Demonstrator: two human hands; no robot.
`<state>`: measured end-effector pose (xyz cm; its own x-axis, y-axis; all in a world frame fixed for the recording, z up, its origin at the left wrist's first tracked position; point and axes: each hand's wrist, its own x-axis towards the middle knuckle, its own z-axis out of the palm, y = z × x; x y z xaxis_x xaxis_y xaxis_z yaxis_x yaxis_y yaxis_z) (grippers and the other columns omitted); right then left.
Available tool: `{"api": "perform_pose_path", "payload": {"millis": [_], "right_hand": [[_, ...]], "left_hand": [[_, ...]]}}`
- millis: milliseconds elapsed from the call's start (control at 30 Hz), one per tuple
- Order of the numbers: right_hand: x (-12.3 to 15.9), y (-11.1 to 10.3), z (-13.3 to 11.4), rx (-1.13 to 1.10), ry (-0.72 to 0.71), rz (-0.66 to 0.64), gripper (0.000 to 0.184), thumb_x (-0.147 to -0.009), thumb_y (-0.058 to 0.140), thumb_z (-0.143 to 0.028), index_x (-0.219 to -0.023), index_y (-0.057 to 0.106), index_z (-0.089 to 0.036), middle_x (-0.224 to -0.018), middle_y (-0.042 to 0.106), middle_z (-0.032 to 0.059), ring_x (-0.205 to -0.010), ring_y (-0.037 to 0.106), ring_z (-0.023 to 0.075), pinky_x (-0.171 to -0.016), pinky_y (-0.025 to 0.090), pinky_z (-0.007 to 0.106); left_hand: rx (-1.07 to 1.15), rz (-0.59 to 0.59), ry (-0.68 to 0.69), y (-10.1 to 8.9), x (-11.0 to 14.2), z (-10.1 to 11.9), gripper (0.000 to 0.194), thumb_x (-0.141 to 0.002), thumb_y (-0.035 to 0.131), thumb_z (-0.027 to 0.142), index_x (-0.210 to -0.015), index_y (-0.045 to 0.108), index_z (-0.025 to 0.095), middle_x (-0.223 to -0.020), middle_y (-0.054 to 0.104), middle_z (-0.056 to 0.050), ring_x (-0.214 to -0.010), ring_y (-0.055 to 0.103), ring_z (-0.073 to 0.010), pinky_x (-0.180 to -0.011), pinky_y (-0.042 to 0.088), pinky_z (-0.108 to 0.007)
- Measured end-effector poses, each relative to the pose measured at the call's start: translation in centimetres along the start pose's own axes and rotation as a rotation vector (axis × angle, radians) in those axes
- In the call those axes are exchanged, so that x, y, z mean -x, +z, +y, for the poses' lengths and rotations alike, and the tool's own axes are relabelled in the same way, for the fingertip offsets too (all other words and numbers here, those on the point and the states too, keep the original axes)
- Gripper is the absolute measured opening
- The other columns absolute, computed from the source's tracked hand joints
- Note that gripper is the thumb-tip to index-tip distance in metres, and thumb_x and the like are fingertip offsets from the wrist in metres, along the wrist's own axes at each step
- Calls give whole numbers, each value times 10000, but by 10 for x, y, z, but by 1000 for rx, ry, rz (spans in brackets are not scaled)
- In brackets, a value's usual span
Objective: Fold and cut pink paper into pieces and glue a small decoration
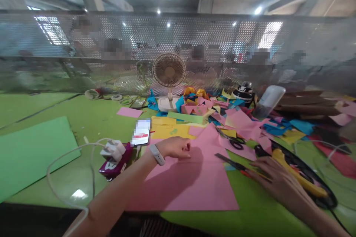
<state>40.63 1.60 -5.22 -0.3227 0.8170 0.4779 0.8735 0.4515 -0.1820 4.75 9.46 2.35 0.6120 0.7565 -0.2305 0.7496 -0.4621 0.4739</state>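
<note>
My left hand point(176, 147), with a white watch band on the wrist, is over a large pink paper sheet point(191, 189) and casts a shadow on it. Its fingers are curled in, and nothing shows between them. My right hand point(278, 177) is at the right of the sheet, with its fingers on the orange-and-black handle of a pair of scissors point(232, 161). The blades point left, over the sheet's right edge. A second pair of scissors point(236, 143), with black handles, lies open just behind. Beside my right hand is a black tray point(330, 196) holding a yellow-handled tool point(300, 177).
Left of the sheet are a phone point(141, 133), a purple power bank point(115, 164), a white plug point(113, 150) with cables and green paper point(36, 152). Colourful paper scraps point(240, 121), a fan point(169, 71) and a bottle point(269, 100) stand behind, before a perforated screen point(116, 31).
</note>
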Motion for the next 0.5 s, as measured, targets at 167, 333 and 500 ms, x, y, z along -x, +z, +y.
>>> {"api": "perform_pose_path", "payload": {"millis": [167,333,500], "right_hand": [[-66,2,-28,-151,-112,-188,238,-878,501,-418,-932,634,-228,-999,640,70,-951,604,237,-815,487,381],[-111,29,-41,-172,-118,-314,364,-775,616,-447,-1001,634,-163,-1004,630,109,-933,600,257,-810,465,380],[-119,52,-31,-180,-173,-277,456,-695,680,-493,-988,640,-145,-953,626,104,-880,596,250,-773,463,367]], "left_hand": [[140,111,-10,-16,-21,14,211,-734,682,336,-809,613,151,-658,656,-5,-606,606,-133,-536,410,-197],[293,418,-27,-10,-60,41,251,-927,457,311,-1028,549,100,-897,680,-114,-738,659,-129,-642,487,-223],[279,454,18,2,-96,66,214,-865,555,293,-907,632,98,-783,696,-69,-710,666,-143,-679,511,-242]]}}
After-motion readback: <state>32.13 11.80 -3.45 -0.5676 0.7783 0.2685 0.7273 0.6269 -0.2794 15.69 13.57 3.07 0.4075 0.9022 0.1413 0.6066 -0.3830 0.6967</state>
